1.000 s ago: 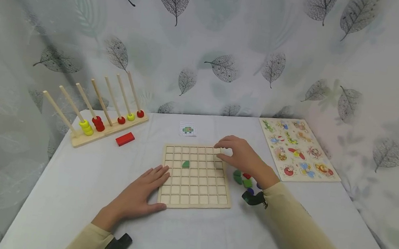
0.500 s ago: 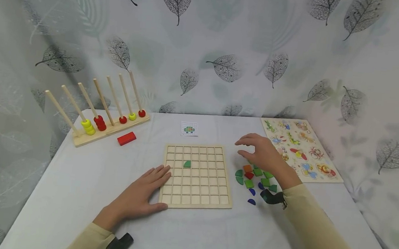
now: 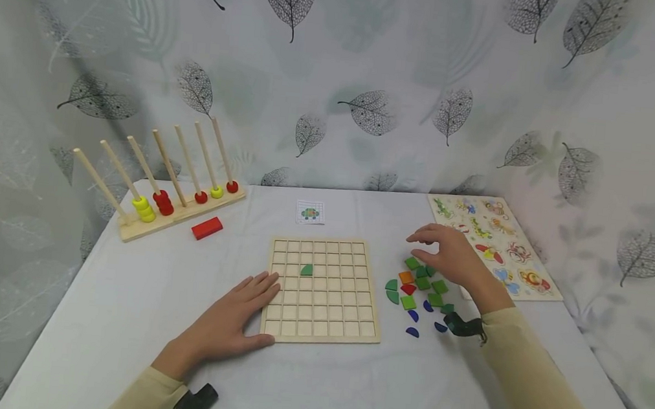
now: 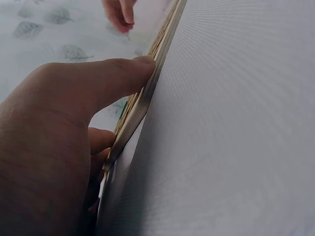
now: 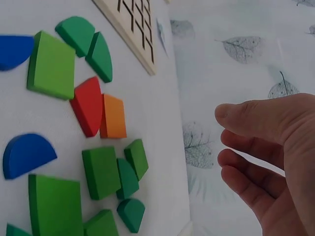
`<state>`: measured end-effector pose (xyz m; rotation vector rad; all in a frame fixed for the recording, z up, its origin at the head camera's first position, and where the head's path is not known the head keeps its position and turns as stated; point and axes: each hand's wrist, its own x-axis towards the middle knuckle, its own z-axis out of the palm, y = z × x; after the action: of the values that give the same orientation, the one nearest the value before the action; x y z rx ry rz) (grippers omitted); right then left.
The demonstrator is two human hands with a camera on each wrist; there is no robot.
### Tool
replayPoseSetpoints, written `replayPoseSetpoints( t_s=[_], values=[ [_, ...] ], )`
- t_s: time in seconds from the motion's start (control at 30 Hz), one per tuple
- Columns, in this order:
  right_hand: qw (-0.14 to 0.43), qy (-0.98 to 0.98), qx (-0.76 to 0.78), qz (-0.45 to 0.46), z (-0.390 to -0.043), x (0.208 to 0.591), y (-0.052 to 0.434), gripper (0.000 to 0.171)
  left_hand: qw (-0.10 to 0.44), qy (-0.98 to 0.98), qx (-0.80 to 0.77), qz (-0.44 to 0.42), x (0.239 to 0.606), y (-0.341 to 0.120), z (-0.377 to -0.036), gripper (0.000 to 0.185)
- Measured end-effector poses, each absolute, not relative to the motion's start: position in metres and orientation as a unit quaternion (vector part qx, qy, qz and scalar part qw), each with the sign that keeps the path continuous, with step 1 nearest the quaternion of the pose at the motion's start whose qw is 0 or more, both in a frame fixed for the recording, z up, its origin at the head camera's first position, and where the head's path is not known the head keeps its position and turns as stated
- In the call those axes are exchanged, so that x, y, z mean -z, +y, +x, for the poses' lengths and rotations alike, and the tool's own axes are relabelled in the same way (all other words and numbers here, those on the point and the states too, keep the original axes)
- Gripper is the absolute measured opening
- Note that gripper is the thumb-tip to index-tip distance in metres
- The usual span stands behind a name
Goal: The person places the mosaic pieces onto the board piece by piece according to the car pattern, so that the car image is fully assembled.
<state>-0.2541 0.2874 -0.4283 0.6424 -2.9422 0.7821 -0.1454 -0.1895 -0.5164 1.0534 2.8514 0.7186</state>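
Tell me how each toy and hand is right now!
left hand: flat, fingers resting on the grid board's edge.
right hand: open, holds nothing, hovers over the loose pieces.
grid board: flat, nearly all squares bare.
green piece: seated in the board.
loose pieces: scattered beside the board.
red block: lying by the peg rack.

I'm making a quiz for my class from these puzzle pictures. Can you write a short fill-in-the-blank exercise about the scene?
1. The left hand rests on the edge of the wooden ____ board.
2. The only piece in the board is coloured ____.
3. The right hand hovers over loose pieces and holds ____.

Missing words: grid; green; nothing
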Motion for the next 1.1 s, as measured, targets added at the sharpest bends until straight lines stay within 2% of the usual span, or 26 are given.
replayPoseSetpoints(
  t_s=[0.27,0.6,0.83,1.1],
  values=[
    [0.009,-0.953,-0.240,0.185,-0.253,0.442,0.301,0.026,0.009,0.914,-0.227,0.336,0.514,-0.189,-0.144,0.095],
    [-0.026,-0.960,-0.243,0.138,-0.254,0.457,0.309,0.026,0.004,0.912,-0.231,0.339,0.515,-0.189,-0.144,0.096],
    [-0.059,-0.955,-0.256,0.140,-0.258,0.467,0.307,0.026,0.003,0.913,-0.230,0.337,0.515,-0.189,-0.144,0.096],
    [-0.052,-0.958,-0.236,0.152,-0.262,0.471,0.300,0.023,0.005,0.913,-0.230,0.338,0.515,-0.190,-0.144,0.095]
  ],
)
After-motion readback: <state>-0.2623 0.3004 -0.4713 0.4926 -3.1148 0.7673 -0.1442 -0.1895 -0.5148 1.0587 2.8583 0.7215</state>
